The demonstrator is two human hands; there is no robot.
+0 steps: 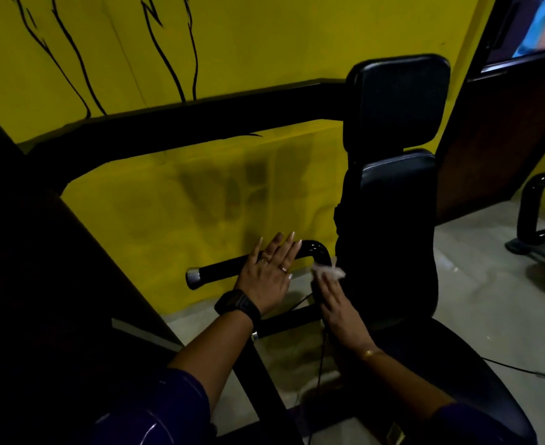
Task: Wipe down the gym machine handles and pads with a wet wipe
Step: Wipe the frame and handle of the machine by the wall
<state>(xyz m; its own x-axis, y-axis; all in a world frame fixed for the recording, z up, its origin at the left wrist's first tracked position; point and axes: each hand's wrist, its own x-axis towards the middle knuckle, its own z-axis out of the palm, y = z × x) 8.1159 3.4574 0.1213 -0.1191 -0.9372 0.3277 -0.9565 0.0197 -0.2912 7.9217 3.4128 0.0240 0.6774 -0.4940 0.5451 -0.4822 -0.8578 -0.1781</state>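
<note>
**Wipe at the bend of the handle**

The left hand [266, 277] lay flat on the black machine handle [219, 268], fingers straight and slightly spread, the palm covering the bar near its curved end. It wore two rings, and a black watch [237, 306] sat on the wrist behind it. Left of this hand the handle ran on to a silver end cap [193, 277].

Just right of the left fingertips, the right hand [335, 303] held a white wet wipe [327, 271] bunched at its fingertips. The wipe was pressed against the glossy bend where the handle turned down beside the machine's back pad [393, 236]. Motion blur softened the right hand, so how each finger lay could not be told. A thin gold bracelet [369, 352] circled its wrist.

Below the two hands a second, lower bar [287, 321] crossed between the forearms, ending in a small silver cap. A thin dark cord hung down near the right hand.

Above the right hand the back pad rose to a separate head pad [399, 101], both in dark upholstery. The seat pad [476, 390] spread out under and beyond the right forearm. Beyond both hands stood a yellow wall [174, 200] with black painted lines, crossed by a thick black machine arm [184, 123]. To the right of the right hand, past the pad, lay grey floor [476, 284].
</note>
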